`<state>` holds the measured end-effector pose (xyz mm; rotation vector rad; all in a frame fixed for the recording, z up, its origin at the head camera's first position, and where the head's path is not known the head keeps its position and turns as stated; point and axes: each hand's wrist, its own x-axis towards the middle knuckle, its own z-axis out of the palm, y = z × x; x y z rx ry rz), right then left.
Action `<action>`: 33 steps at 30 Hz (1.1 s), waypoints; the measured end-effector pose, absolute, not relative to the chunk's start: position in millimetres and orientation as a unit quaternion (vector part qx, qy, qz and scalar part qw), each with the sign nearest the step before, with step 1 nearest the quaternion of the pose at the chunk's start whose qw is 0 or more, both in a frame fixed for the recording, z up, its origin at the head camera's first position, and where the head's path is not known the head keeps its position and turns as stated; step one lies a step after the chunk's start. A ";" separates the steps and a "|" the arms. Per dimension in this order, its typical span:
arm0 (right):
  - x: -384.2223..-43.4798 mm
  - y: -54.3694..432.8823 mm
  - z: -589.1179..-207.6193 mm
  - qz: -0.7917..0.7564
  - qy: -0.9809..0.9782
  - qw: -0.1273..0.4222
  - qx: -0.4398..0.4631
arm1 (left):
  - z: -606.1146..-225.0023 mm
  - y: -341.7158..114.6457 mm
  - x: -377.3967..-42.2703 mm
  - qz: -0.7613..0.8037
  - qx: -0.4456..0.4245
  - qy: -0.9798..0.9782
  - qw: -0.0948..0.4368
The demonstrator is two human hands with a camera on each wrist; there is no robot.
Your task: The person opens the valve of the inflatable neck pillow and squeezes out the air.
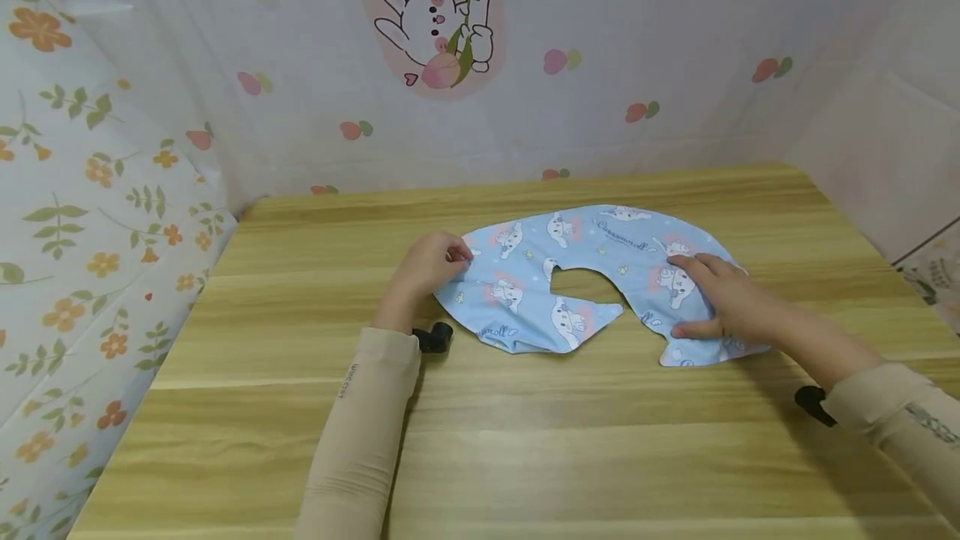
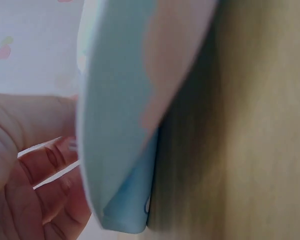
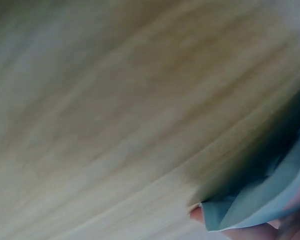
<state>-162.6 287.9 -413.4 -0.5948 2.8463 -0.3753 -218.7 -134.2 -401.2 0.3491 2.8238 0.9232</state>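
Note:
A light blue, U-shaped cloth cover [image 1: 517, 273] printed with white long-eared cartoon characters lies on the table, its opening facing the near side. At its left edge my left hand [image 1: 433, 263] pinches the cloth with curled fingers. In the left wrist view the thumb and fingers of that hand [image 2: 37, 165] meet the raised edge of the cover [image 2: 115, 105]. My right hand [image 1: 731, 298] rests spread on the cover's right arm, thumb apart from the fingers. The right wrist view shows only part of this hand [image 3: 250, 233] beside the cover's edge [image 3: 260, 205].
The wooden table [image 1: 480, 440] stretches under the cover and toward the near side. A white printed curtain [image 1: 300, 57] with a rabbit picture hangs behind the table, and a floral cloth [image 1: 97, 215] hangs at the left. Black wrist-camera mounts [image 1: 435, 338] sit by both wrists.

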 end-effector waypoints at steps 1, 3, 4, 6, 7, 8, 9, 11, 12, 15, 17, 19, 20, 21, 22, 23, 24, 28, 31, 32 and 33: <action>-163.5 287.1 -413.0 -0.125 0.966 0.103 -0.201 | -400.4 -135.8 -220.3 0.303 0.115 0.943 0.072; -165.9 285.9 -412.4 -0.117 0.967 0.101 -0.201 | -398.5 -139.0 -223.2 0.295 0.111 0.947 0.066; -167.0 285.6 -412.4 -0.115 0.967 0.101 -0.202 | -397.8 -140.6 -224.7 0.291 0.110 0.948 0.063; -168.9 285.7 -412.5 -0.109 0.968 0.100 -0.205 | -396.7 -143.7 -227.4 0.286 0.109 0.950 0.060; -169.8 286.1 -412.9 -0.107 0.967 0.100 -0.207 | -396.5 -145.0 -228.7 0.286 0.110 0.950 0.059; -170.3 286.4 -413.0 -0.107 0.967 0.098 -0.210 | -396.5 -146.1 -229.8 0.287 0.112 0.950 0.059; -170.6 287.1 -413.1 -0.108 0.966 0.097 -0.212 | -396.5 -146.9 -230.7 0.287 0.112 0.949 0.060; -171.3 288.2 -413.1 -0.110 0.966 0.096 -0.214 | -397.0 -147.9 -231.8 0.291 0.110 0.948 0.064; -171.6 288.5 -412.6 -0.112 0.965 0.097 -0.215 | -397.3 -147.9 -232.0 0.292 0.109 0.948 0.066; -172.0 289.3 -409.8 -0.118 0.963 0.102 -0.218 | -398.4 -147.5 -231.6 0.297 0.101 0.947 0.069; -170.7 289.8 -406.4 -0.116 0.964 0.108 -0.214 | -400.1 -147.1 -230.8 0.300 0.101 0.946 0.069; -168.3 289.4 -402.5 -0.111 0.965 0.108 -0.210 | -402.1 -147.2 -229.6 0.296 0.103 0.947 0.067; -166.9 289.0 -400.5 -0.108 0.966 0.106 -0.209 | -403.1 -147.5 -228.9 0.292 0.105 0.948 0.067; -165.6 288.3 -398.5 -0.106 0.967 0.100 -0.211 | -404.0 -147.9 -228.2 0.286 0.108 0.950 0.068; -164.8 287.4 -396.9 -0.101 0.967 0.093 -0.215 | -404.5 -148.4 -227.5 0.278 0.110 0.952 0.069; -164.3 286.5 -395.7 -0.100 0.966 0.086 -0.221 | -404.6 -148.9 -227.1 0.267 0.115 0.954 0.069; -164.0 285.9 -394.9 -0.097 0.966 0.081 -0.226 | -404.1 -149.1 -226.8 0.255 0.119 0.957 0.069; -165.6 286.9 -395.8 -0.095 0.964 0.095 -0.229 | -397.7 -146.3 -229.0 0.212 0.133 0.965 0.081; -169.1 290.3 -399.2 -0.112 0.962 0.120 -0.220 | -391.5 -140.8 -233.7 0.184 0.144 0.967 0.098; -170.6 291.3 -400.3 -0.119 0.961 0.127 -0.217 | -389.7 -139.2 -235.3 0.176 0.149 0.968 0.103; -172.2 291.8 -401.3 -0.125 0.960 0.131 -0.215 | -388.5 -137.9 -237.2 0.165 0.154 0.968 0.108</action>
